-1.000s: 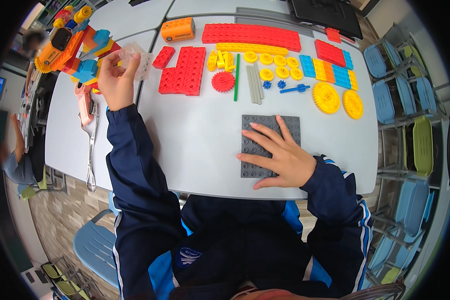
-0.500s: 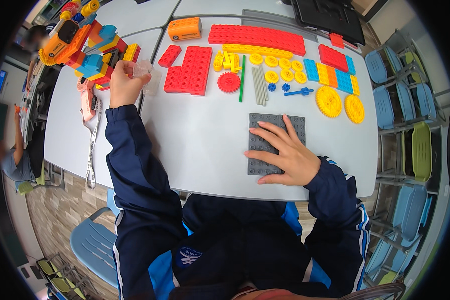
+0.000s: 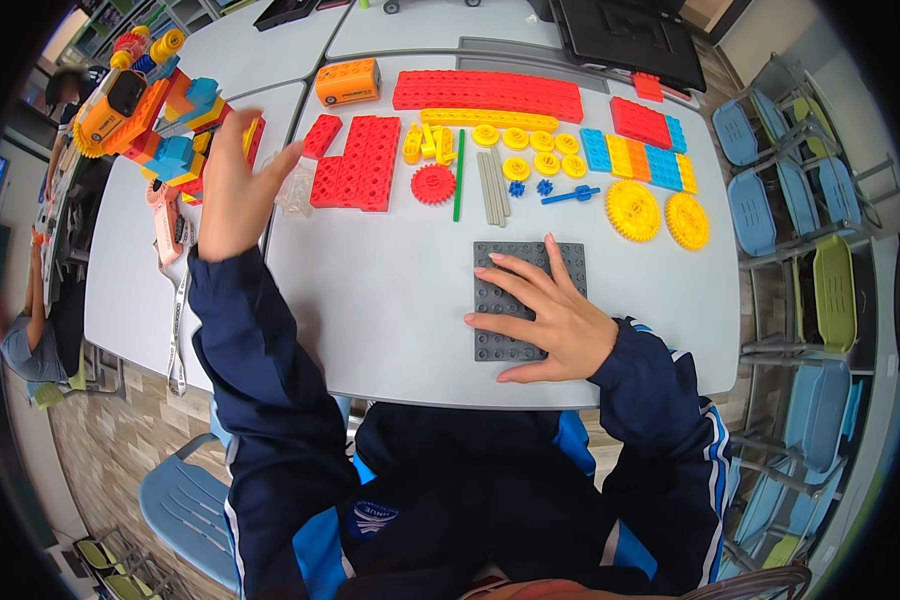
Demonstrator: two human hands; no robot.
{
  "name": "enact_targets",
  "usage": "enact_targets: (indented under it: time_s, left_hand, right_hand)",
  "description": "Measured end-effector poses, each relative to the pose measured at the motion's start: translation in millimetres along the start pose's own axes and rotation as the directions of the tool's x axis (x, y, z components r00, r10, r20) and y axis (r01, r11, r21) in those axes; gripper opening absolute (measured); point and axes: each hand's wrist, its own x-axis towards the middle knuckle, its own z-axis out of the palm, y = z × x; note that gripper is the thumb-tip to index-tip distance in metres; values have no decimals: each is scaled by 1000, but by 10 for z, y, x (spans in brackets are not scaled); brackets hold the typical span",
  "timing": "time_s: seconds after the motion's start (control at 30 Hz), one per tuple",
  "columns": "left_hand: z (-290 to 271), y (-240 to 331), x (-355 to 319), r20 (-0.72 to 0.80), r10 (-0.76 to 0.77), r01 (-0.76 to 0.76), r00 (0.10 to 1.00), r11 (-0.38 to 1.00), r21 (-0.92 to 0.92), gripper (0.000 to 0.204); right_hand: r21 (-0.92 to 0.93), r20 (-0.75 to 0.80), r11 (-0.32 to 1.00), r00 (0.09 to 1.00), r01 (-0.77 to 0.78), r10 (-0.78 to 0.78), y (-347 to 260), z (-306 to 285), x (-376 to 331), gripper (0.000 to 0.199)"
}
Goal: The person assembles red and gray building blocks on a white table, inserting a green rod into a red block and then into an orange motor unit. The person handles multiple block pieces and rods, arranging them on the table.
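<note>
My left hand (image 3: 234, 190) is raised over the left of the table with thumb and fingers apart, nothing seen in it. Just right of it lie clear plastic bricks (image 3: 295, 192), partly hidden by the thumb. Behind its fingers stands a tall model (image 3: 165, 150) of orange, blue, red and yellow bricks. On a dark grey studded baseplate (image 3: 488, 345) near the front edge, my right hand (image 3: 558, 325) rests with its fingers spread. Beyond lie red bricks (image 3: 372, 165), a red gear (image 3: 433, 184), a green rod (image 3: 459, 175) and grey rods (image 3: 493, 188).
Farther back are an orange box-shaped block (image 3: 348, 82) and long red beams (image 3: 487, 95). Yellow wheels (image 3: 515, 138), large yellow gears (image 3: 633, 210) and coloured bricks (image 3: 638, 159) lie right. A pink strap item (image 3: 165, 222) lies left. Stacked chairs (image 3: 760, 215) flank the table.
My left hand has let go of the clear bricks, risen off them and spread its fingers. My right hand stays on the baseplate. The whole view has shifted slightly.
</note>
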Motion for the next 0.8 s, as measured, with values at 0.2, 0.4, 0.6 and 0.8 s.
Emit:
enact_targets:
  time_s: [0.2, 0.4, 0.6, 0.8]
  left_hand:
    - [648, -30, 1029, 258, 119, -219, 959, 887, 406, 62]
    - [1332, -132, 1186, 391, -97, -186, 915, 760, 623, 60]
    - [1203, -71, 1242, 181, -59, -70, 982, 770, 635, 50]
    - [437, 775, 899, -299, 333, -334, 894, 941, 49, 62]
  right_hand:
    - [42, -145, 989, 981, 139, -131, -44, -57, 17, 50]
    - [49, -259, 984, 954, 171, -153, 77, -20, -42, 38]
    - [62, -330, 984, 934, 168, -139, 97, -62, -41, 39]
    - [37, -274, 996, 959, 78, -65, 53, -94, -55, 43]
